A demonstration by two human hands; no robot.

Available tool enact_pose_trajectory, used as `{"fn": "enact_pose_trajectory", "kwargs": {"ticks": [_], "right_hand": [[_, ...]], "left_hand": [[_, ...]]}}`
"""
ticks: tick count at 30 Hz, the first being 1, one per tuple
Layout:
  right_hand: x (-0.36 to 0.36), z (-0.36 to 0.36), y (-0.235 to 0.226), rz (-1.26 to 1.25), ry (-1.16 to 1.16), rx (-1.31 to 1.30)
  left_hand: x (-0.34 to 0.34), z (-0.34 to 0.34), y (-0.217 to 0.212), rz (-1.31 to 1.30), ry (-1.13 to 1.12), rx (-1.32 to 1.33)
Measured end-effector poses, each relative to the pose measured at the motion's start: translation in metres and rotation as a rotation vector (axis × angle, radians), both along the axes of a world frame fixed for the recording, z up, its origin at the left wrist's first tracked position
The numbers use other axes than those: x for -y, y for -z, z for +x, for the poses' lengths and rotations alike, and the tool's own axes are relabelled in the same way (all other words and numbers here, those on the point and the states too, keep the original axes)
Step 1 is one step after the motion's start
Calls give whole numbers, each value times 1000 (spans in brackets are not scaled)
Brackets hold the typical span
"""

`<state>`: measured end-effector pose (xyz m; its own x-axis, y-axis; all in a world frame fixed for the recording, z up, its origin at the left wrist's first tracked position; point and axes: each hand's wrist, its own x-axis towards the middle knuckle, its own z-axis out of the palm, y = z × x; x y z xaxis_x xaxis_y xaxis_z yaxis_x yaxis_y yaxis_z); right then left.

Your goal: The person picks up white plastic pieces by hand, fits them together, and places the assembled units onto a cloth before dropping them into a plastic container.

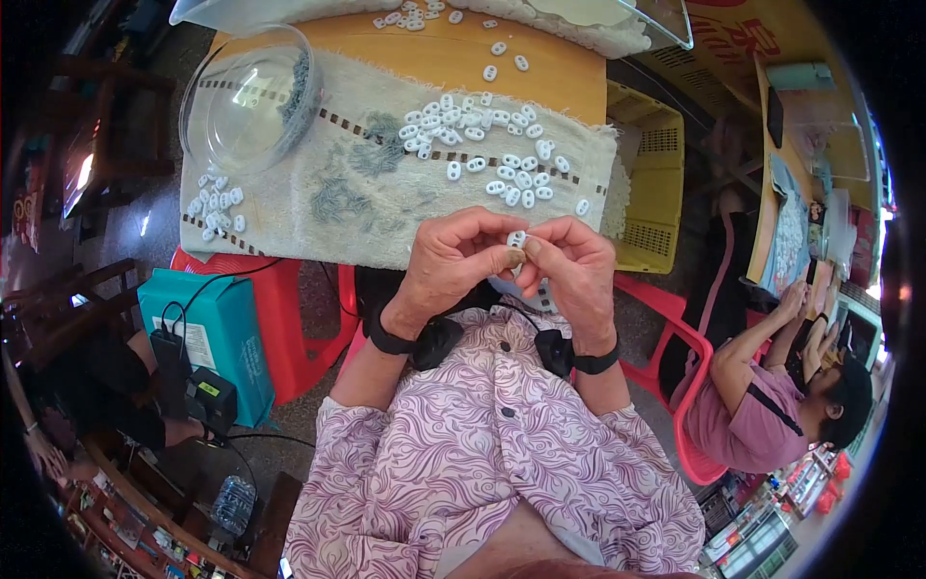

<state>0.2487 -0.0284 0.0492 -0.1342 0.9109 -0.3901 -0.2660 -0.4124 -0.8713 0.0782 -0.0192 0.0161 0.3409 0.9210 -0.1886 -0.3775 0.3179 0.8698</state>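
Note:
Between my fingertips, at the near edge of the cloth, is a small white oval plastic piece with two holes. My left hand pinches it from the left with thumb and forefinger. From the right, the thumb and forefinger of my right hand close on the same piece; any smaller part in them is hidden. Just beyond my hands lie many matching white pieces, loosely heaped on the beige cloth. Left of that heap are scattered piles of thin grey pin-like bits.
A clear round plastic bowl with more grey bits stands at the left. White pieces are grouped below it. A clear bin borders the far side. A yellow crate stands right of the table, and a person sits farther right.

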Motion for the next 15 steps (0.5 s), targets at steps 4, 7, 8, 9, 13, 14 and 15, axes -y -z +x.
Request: {"fn": "enact_pose_trajectory", "kwargs": {"ticks": [4, 7, 8, 9, 13, 14, 15], "right_hand": [[0, 0, -1, -2, -1, -15], [1, -2, 1, 24, 10, -2], [1, -2, 0, 24, 10, -2], [1, -4, -1, 28, 16, 7], [1, -5, -3, 20, 20, 8], [1, -5, -2, 20, 19, 8], [1, -5, -2, 13, 19, 17]], "left_hand": [[0, -1, -1, 6, 15, -1], [0, -1, 0, 2, 14, -7], [0, -1, 0, 7, 4, -3], [0, -1, 1, 11, -8, 1], [-1, -3, 2, 51, -14, -24], [-2, -3, 3, 72, -9, -39], [-2, -3, 4, 93, -4, -54]]}}
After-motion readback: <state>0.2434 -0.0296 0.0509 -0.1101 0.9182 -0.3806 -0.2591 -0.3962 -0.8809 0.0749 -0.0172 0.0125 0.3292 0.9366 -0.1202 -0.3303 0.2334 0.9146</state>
